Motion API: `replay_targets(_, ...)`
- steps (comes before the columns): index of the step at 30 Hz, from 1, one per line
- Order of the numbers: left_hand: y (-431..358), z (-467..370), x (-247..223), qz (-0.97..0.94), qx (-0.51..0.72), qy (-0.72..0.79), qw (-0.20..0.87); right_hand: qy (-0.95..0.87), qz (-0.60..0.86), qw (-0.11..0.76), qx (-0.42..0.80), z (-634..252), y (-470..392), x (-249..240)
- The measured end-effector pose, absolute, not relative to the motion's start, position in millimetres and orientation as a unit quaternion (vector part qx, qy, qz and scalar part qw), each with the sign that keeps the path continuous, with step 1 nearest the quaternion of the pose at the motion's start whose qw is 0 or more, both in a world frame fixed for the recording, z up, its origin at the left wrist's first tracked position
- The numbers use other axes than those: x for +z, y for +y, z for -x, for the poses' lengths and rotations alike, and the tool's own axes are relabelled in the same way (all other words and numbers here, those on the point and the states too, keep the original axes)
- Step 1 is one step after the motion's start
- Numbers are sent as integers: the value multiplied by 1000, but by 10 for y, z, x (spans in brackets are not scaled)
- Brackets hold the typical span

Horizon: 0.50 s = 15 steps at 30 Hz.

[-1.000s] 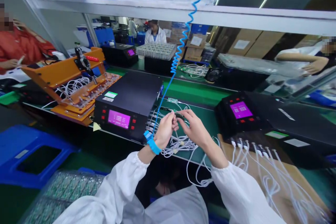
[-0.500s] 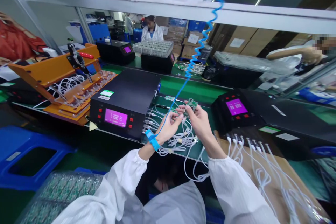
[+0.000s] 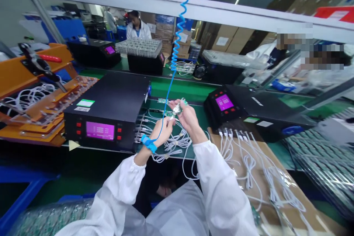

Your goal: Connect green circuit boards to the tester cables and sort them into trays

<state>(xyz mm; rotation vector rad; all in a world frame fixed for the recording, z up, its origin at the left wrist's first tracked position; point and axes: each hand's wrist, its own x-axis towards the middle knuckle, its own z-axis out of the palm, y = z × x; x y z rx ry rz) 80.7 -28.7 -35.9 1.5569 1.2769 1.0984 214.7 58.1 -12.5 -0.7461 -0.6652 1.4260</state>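
Note:
My right hand (image 3: pixel 188 118) is closed on a small circuit board (image 3: pixel 177 108), held tilted above the bench with a silvery part facing me. Close beside it, my left hand (image 3: pixel 162 129) pinches what looks like a white cable plug (image 3: pixel 172 117), near the board's lower edge. Whether plug and board touch I cannot tell. A blue wrist strap (image 3: pixel 148 143) with a coiled cord is on my left wrist. Below my hands lie bundled white cables (image 3: pixel 177 141). Another circuit board (image 3: pixel 162 100) lies behind them on the bench.
A black tester (image 3: pixel 107 96) with a lit purple screen stands left, another tester (image 3: pixel 235 107) right. An orange clamp fixture (image 3: pixel 59 99) is far left. White cables (image 3: pixel 249 160) cover cardboard at right. Trays of boards (image 3: pixel 320 158) stand farther right. People work across the bench.
My view has swung to the right. The circuit board has turned in my right hand, now showing a silvery part, and my left hand has come up beneath it.

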Motion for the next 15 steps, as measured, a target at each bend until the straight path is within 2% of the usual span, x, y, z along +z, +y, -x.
replay_targets(3, -357, -688, -422, -618, 417, 500, 441, -230, 360, 737, 524, -2414, 859, -144)
replay_targets(5, -393, -621, -468, -590, 433, 493, 471, -292, 427, 711, 477, -2562, 962, -202)
replay_targets(7, -400, -596, -498, -542, 475, 478, 503, -464, 510, 596, 412, -2604, 983, -301)
replay_targets(9, -385, -616, -505, -450, 533, 438, 568, -648, 564, 416, 297, -2533, 962, -412)
replay_targets(11, -365, -662, -492, -333, 572, 385, 644, -746, 571, 275, 201, -2392, 948, -505)
replay_targets(12, -356, -686, -482, -279, 582, 360, 674, -768, 568, 237, 177, -2314, 951, -539)
replay_targets(15, -327, -733, -456, -210, 590, 340, 701, -791, 558, 193, 161, -2121, 992, -590)
